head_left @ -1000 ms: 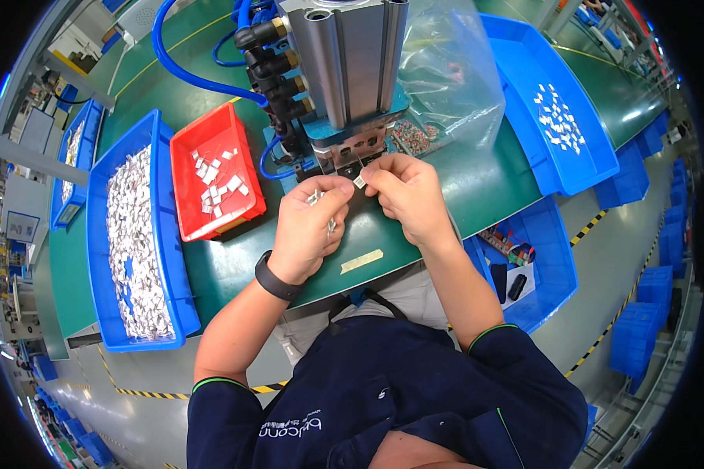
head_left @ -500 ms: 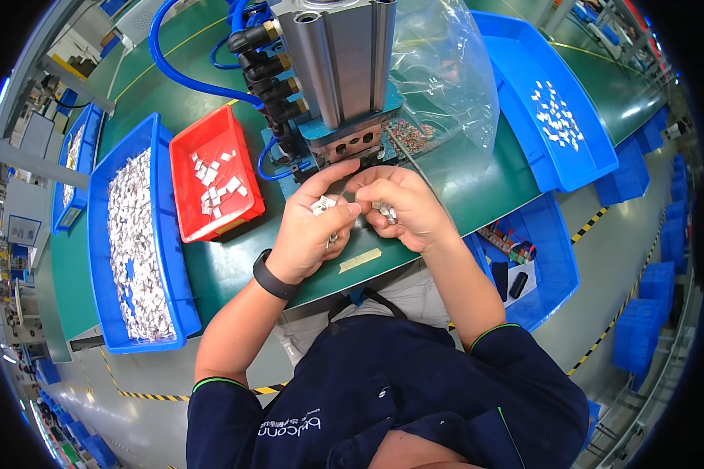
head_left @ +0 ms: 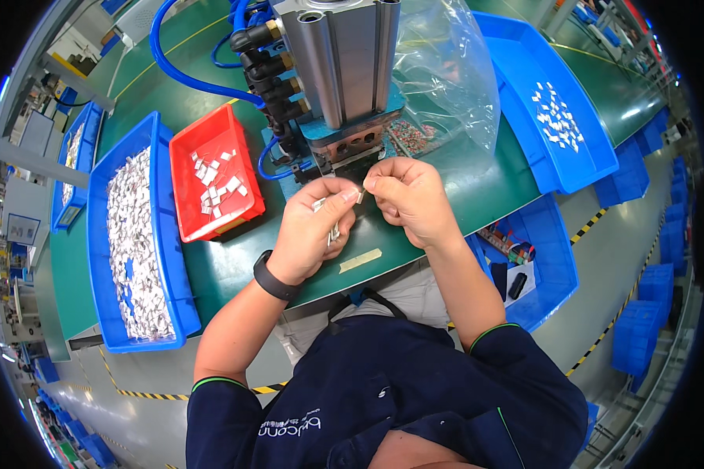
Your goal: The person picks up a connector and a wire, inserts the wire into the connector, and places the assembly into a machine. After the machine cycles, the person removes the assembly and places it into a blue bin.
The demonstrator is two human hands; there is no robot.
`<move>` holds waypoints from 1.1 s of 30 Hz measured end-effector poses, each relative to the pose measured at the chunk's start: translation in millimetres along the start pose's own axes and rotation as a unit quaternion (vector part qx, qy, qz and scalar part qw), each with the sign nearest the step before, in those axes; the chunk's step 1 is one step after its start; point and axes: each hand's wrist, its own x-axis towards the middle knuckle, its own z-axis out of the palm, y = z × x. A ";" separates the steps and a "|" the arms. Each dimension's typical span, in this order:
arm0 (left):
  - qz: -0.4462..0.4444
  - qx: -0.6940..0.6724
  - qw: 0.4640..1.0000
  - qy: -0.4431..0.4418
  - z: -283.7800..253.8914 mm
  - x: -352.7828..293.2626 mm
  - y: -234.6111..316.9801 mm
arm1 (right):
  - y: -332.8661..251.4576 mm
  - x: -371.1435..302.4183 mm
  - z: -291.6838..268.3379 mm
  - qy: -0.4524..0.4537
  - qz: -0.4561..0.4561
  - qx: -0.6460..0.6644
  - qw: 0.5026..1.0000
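Between the thumb and forefinger of my left hand is a small white plastic piece. Several more white pieces are tucked inside its curled fingers. My right hand is closed in a pinch right beside that piece; whatever its fingertips hold is too small to make out. Both hands are just in front of a metal press with a blue-green base, their fingertips close to its lower opening. A red bin with a few white pieces stands to the left of my left hand.
Farther left is a long blue bin heaped with white pieces. A clear plastic bag with small coloured parts lies right of the press, beside a blue tray. Blue air hoses loop behind. Tape marks the green table.
My right hand has shifted slightly right and turned, and the white pieces seen in its fingers no longer show. My left fingertips now hold up a single white piece.
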 end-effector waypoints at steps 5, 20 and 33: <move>0.011 0.037 0.999 0.010 -1.2 1.4 -4.6 | -4.1 3.1 1.1 0.010 0.054 0.021 0.998; 0.011 -0.031 0.996 0.087 5.1 3.1 -2.6 | 9.6 -5.9 14.4 0.059 -0.006 -0.031 0.998; 0.017 -0.040 0.994 0.101 5.9 2.9 0.6 | 0.8 9.9 10.1 0.058 0.042 -0.009 0.997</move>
